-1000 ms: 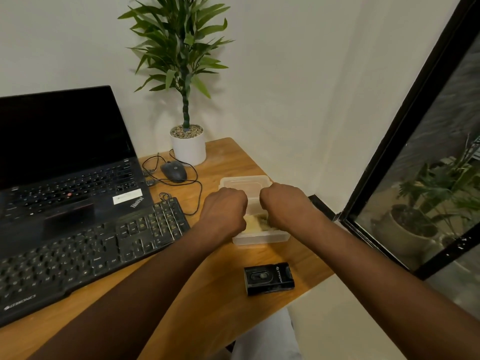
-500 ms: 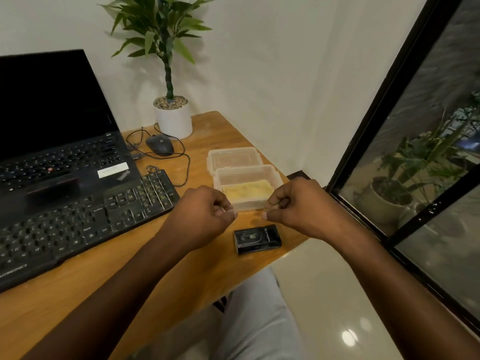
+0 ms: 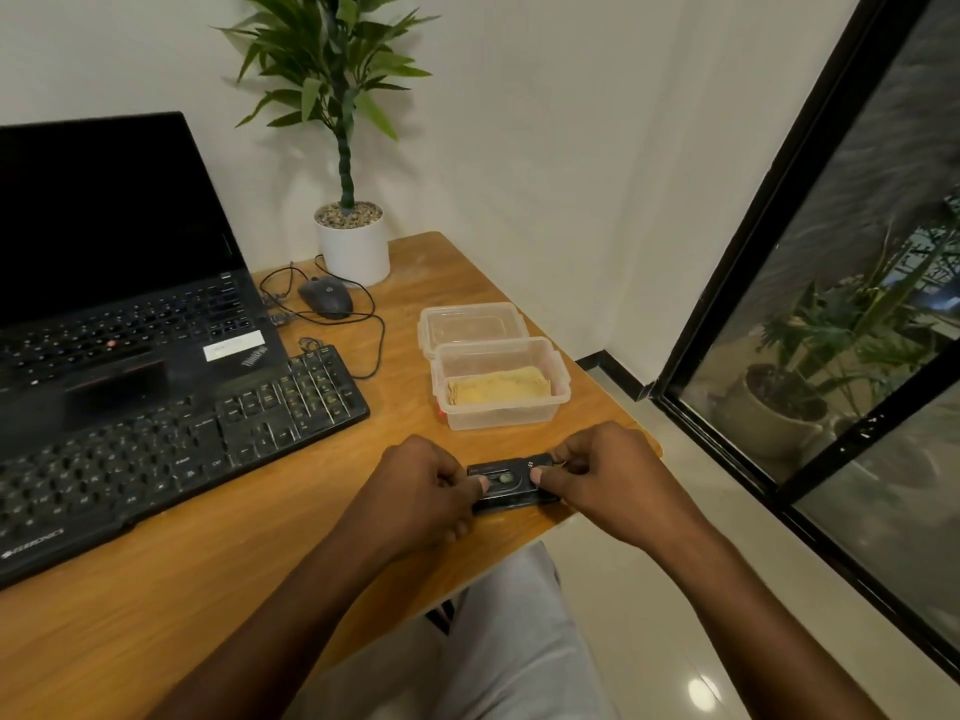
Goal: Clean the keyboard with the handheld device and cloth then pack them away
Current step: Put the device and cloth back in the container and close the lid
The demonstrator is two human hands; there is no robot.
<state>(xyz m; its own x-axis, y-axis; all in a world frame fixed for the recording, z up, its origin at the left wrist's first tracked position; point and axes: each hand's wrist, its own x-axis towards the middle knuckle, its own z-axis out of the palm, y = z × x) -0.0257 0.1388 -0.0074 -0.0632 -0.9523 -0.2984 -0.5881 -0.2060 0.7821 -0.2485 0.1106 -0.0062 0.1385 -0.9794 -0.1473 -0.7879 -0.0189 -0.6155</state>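
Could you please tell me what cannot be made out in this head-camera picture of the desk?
- Both ends of the handheld device: head view, covered by the left hand and right hand pinching it.
- Print on the device: too small to read.
- Left part of the keyboard: cut off by the picture's edge.
- Anything beneath the cloth in the container: covered by the cloth.

Even indoor light, probably overhead: glare spot on glossy pale floor tiles (image 3: 675,641). The black window frame (image 3: 769,210) bows at the edge; view through it smeared.
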